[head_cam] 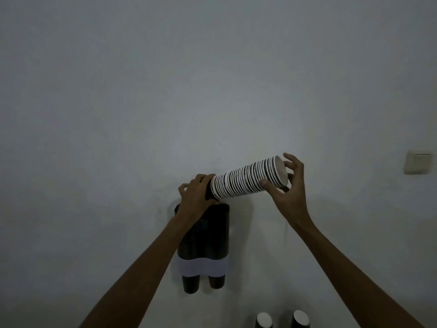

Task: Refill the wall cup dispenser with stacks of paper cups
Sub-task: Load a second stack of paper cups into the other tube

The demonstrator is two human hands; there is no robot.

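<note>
A long stack of paper cups with black and white rims lies tilted, almost level, in front of the wall. My left hand grips its lower left, dark end, just above the dispenser. My right hand holds the upper right end, with the thumb on the side and the fingers spread around the open rim. The wall cup dispenser is a pair of dark tubes joined by a pale band, with a dark cup sticking out under each tube. My left forearm hides part of the left tube.
A pale light switch sits on the wall at the far right. Two more cup stacks with white tops show at the bottom edge, right of the dispenser. The wall all around is plain grey.
</note>
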